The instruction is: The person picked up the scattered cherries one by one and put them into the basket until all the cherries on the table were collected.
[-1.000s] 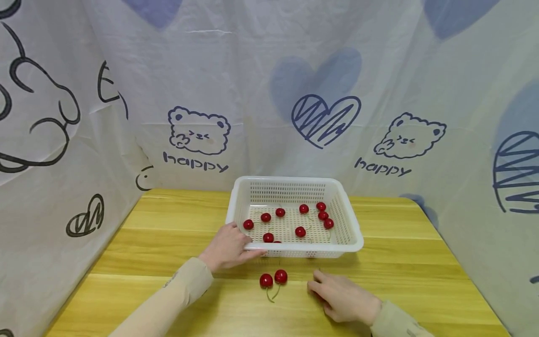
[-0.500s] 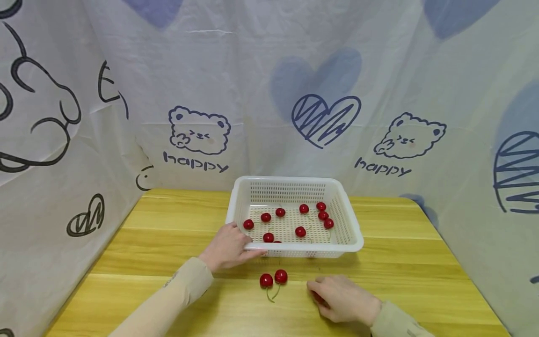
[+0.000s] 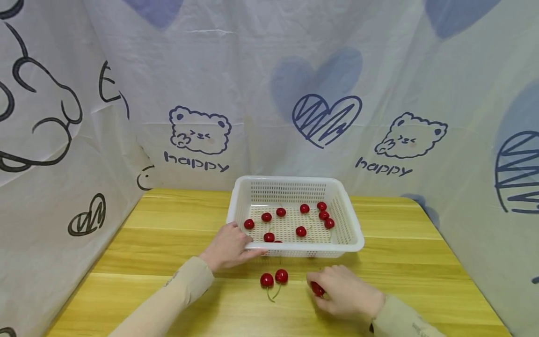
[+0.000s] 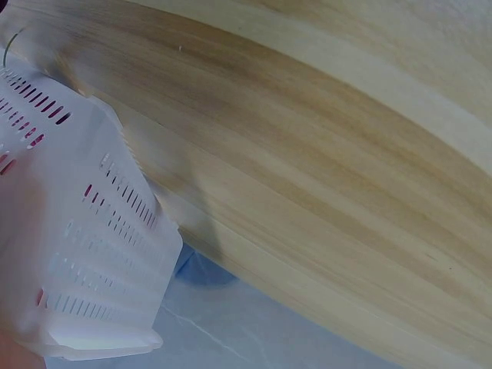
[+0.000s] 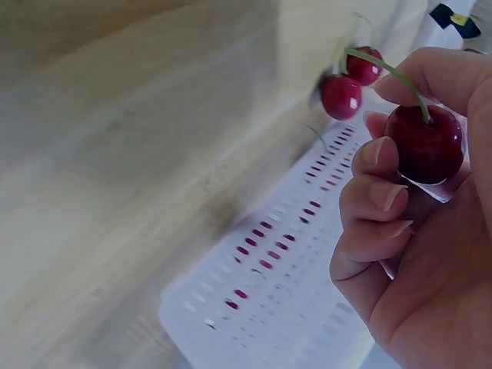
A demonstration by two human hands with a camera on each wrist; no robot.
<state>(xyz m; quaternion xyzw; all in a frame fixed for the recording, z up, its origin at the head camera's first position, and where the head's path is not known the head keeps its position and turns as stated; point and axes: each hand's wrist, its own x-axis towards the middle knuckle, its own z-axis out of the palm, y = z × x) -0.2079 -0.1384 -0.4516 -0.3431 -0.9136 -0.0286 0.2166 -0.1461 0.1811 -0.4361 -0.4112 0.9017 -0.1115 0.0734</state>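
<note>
My left hand [image 3: 229,247] grips the near left corner of a white plastic basket [image 3: 303,247], thumb along the outside of the front wall and fingers over the rim. In the left wrist view the slotted basket wall [image 4: 115,231] fills the left side. My right hand [image 3: 347,291] holds a red cherry [image 3: 317,289] in front of the basket. The right wrist view shows that cherry [image 5: 425,144] within the curled fingers, its green stem pointing away from the palm. To the left of this hand, two cherries with stems, one [image 3: 266,280] beside the other [image 3: 281,276], lie on the table.
Inside the basket several red cherries lie spread over the floor, one [image 3: 301,231] near the middle. The yellow wood-grain table [image 3: 168,224] extends to both sides. A white printed cloth [image 3: 261,117] hangs behind and at the sides.
My right hand has turned and lifted slightly, so the cherry in its fingers now shows in the head view. The left hand, basket and two loose cherries stay in place.
</note>
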